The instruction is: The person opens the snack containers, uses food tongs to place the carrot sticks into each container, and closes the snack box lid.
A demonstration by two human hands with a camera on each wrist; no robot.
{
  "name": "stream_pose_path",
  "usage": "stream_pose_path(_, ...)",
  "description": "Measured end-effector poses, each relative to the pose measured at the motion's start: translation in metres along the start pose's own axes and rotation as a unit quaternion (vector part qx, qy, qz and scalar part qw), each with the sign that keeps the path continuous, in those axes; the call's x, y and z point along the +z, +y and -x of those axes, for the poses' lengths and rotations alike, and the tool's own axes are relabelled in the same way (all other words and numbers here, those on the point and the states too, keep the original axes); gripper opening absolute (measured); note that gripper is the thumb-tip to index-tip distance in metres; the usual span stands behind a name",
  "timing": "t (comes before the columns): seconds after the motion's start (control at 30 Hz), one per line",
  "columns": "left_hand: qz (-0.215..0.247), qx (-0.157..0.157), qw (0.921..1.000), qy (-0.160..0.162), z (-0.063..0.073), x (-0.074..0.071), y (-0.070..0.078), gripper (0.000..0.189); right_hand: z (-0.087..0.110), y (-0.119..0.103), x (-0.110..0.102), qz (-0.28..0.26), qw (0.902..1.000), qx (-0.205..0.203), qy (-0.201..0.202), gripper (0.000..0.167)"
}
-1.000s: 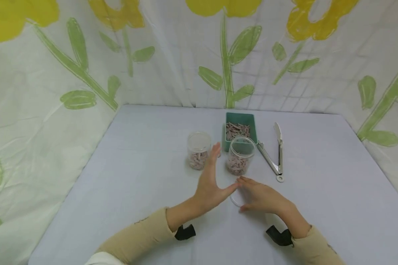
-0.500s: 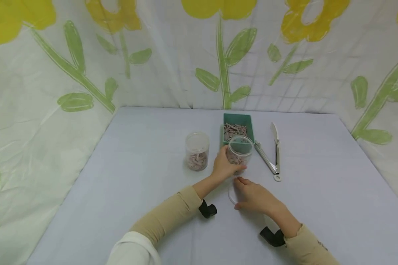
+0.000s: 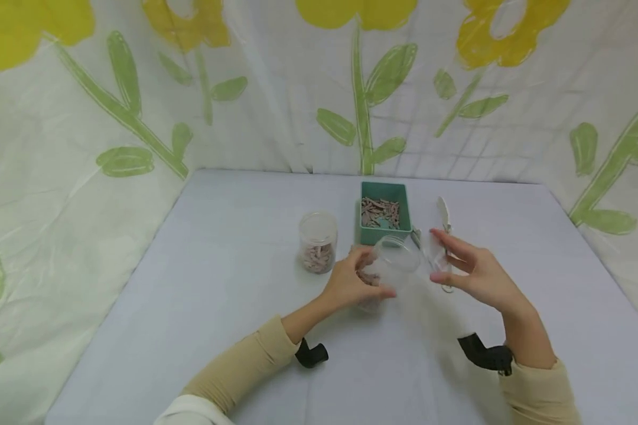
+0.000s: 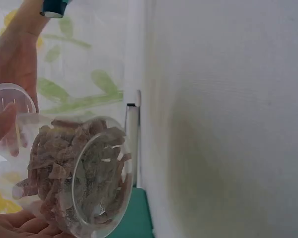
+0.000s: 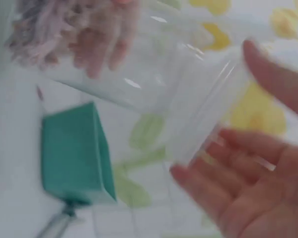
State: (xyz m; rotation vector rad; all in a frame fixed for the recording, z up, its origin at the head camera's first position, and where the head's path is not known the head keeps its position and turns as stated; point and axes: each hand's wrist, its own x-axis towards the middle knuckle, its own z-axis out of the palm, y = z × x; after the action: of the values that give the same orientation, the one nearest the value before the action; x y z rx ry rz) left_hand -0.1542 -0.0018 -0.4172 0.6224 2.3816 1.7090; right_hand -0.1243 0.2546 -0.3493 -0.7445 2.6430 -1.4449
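Note:
My left hand (image 3: 348,283) grips a clear plastic jar (image 4: 84,173), its thumb on one side and its fingers round the other. Brownish-pink dried strips fill the jar's lower part. It is raised off the table and tilted, with the mouth toward my right hand (image 3: 478,274). That hand pinches a round clear lid (image 3: 433,257) by its edge between thumb and fingers, turned on its side close to the jar's mouth. In the right wrist view, blurred, the lid (image 5: 203,109) overlaps the jar's open end.
A second clear jar (image 3: 318,242) with similar strips stands upright to the left of my left hand. Behind the held jar is a green rectangular tray (image 3: 385,237) with more strips. Metal tongs (image 3: 444,215) lie right of the tray, partly hidden by the lid and right hand.
My left hand has reached the jar, gripped it, then lifted it nearer and tilted it rightward. My right hand has picked the lid up from the table and carried it up and right.

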Motion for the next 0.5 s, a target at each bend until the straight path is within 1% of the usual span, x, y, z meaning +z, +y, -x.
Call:
stream_pose_path(0.07,0.001,-0.012,0.9996,-0.027,0.006,-0.004,0.009,0.078,-0.004,0.000,0.005,-0.025,0.9968,-0.071,-0.024,0.077)
stream_pose_path(0.1,-0.001,-0.014,0.9991,-0.040,0.009,-0.006,0.013,0.078,-0.005,0.000,0.007,-0.032,0.9936,-0.100,-0.041,0.077)
stream_pose_path(0.13,-0.014,-0.011,0.9986,-0.050,0.011,-0.008,0.016,0.078,-0.006,-0.001,0.007,-0.036,0.9903,-0.120,-0.060,0.078)
stream_pose_path(0.23,-0.044,-0.003,0.9953,-0.086,0.017,-0.015,0.024,0.077,-0.010,-0.003,0.007,-0.045,0.9823,-0.148,-0.105,0.080)
stream_pose_path(0.33,-0.041,-0.001,0.9905,-0.132,0.022,-0.021,0.028,0.073,-0.013,-0.004,0.005,-0.070,0.9692,-0.183,-0.150,0.082)
stream_pose_path(0.43,-0.009,-0.013,0.9826,-0.185,0.025,-0.028,0.032,0.066,-0.014,-0.007,0.005,-0.090,0.9552,-0.211,-0.187,0.085)
stream_pose_path(0.5,0.023,-0.019,0.9734,-0.227,0.026,-0.033,0.034,0.059,-0.016,-0.009,0.006,-0.099,0.9446,-0.237,-0.205,0.086)
